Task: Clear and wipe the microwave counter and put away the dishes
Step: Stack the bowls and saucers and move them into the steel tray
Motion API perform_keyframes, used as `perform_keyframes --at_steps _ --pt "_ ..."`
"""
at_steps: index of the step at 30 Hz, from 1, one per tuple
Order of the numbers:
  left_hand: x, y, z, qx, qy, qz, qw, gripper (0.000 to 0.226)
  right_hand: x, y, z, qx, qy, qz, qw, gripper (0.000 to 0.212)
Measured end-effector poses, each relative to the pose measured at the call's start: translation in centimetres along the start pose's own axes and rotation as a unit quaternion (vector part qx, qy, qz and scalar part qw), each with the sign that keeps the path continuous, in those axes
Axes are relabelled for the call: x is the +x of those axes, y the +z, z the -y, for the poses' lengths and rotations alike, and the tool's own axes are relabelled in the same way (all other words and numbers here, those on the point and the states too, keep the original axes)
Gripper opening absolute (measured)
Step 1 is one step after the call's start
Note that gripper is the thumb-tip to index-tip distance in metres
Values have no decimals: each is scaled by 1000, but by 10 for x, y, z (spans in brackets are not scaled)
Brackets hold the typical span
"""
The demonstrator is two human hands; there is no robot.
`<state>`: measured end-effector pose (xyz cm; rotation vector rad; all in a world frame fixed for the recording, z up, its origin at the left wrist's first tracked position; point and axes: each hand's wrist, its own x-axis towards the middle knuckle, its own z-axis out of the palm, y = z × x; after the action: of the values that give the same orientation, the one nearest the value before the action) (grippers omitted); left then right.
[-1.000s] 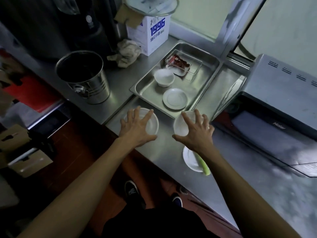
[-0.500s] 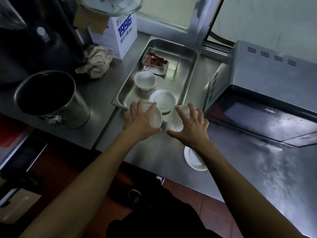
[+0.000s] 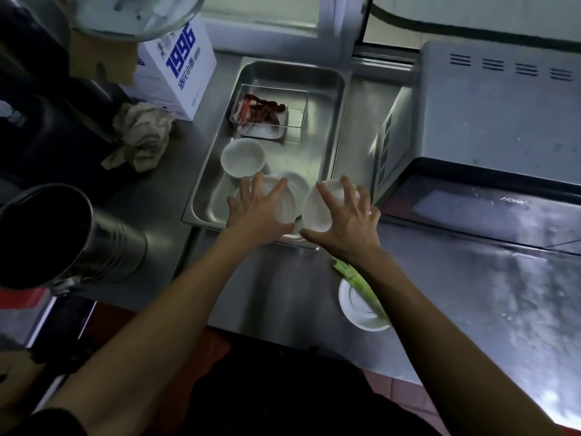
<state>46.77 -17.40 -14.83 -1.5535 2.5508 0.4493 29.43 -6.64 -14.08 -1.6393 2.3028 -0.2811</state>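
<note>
Two bowls went to the tray
The left hand and right hand each held a white bowl in curled fingers over the steel tray, to clear the counter

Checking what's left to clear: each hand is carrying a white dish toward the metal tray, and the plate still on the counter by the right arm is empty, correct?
Not quite. The head view shows the plate on the counter holds a green vegetable stalk. The rest stands: left hand and right hand each hold a white dish at the metal tray.

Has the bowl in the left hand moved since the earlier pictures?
Yes. The bowl in the left hand has gone forward, from the bare counter in front of the tray to above the tray's near end, over the saucer.
</note>
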Motion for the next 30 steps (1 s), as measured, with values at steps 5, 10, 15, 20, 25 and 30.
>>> perform_keyframes --at_steps 5,10,15,20,25,30 --pt "24 11 -2 4 17 26 1000 110 13 7 -5 5 1 15 1000 101" --pt "46 26 -2 -12 38 61 997 109 21 13 -11 2 27 16 1000 101" --pt "59 35 0 -27 69 80 994 108 29 17 -8 9 54 29 998 104" --pt "73 39 5 -45 80 88 992 109 35 19 -3 19 65 16 998 104" --pt "84 44 9 -7 97 92 991 109 41 21 -3 -1 75 26 997 103" --pt "92 50 6 29 106 112 988 110 47 23 -6 -11 90 35 995 104"
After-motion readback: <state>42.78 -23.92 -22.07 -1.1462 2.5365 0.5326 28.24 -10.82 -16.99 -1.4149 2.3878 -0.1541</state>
